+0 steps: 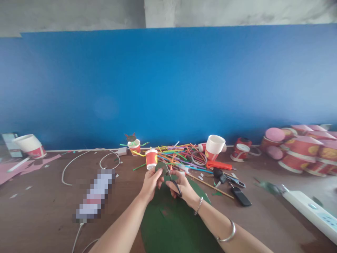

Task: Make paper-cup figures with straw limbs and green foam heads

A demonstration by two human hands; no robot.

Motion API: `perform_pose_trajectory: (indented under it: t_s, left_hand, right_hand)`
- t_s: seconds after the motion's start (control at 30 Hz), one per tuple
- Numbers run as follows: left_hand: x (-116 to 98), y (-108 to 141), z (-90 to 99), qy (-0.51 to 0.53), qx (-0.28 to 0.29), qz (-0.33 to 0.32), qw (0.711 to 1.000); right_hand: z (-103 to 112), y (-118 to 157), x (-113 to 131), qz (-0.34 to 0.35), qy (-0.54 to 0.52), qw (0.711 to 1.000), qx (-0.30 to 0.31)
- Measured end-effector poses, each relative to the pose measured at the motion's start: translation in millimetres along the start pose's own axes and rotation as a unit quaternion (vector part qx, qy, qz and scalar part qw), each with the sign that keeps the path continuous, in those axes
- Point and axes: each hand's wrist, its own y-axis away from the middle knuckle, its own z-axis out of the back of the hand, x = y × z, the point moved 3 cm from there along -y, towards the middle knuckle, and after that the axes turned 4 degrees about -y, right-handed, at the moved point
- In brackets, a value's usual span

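Note:
Between the fingers of my left hand (153, 182) is a small dark green paper piece (160, 169). My right hand (181, 186) is closed round the black handles of a pair of scissors (176, 186), and the blades point up and left at the edge of that piece. Beneath both hands lies a large dark green paper sheet (168, 225). Just beyond my left hand stands a red and white paper cup (151, 159) with a yellow straw at its side.
Colourful straws (179, 156) lie heaped along the blue wall (168, 88). Stacked white cups (214, 146), keys (219, 175) and an orange cutter (219, 165) are at the right of the heap. Farther right are several pink-topped cups (301, 149) and a power strip (312, 211). A phone-like blurred object (94, 196) lies left.

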Motion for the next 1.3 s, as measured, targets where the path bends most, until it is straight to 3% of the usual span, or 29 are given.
perform_pose_trajectory:
  t_s: [0.17,0.93,1.3]
  left_hand:
    - [1.1,-0.2,0.2,-0.012,0.019,-0.002,1.000]
    - [0.8,-0.3,1.5,-0.003,-0.014,-0.001,1.000]
    - [0.3,0.6,0.5,-0.023,0.020,-0.016,0.999]
  right_hand:
    - [-0.3,-0.1,-0.3,0.005,-0.004,1.000,0.004]
    - [1.3,-0.4,-2.6,-0.002,0.004,1.000,-0.003]
    - [0.5,-0.3,-0.8,0.002,0.000,1.000,0.003]
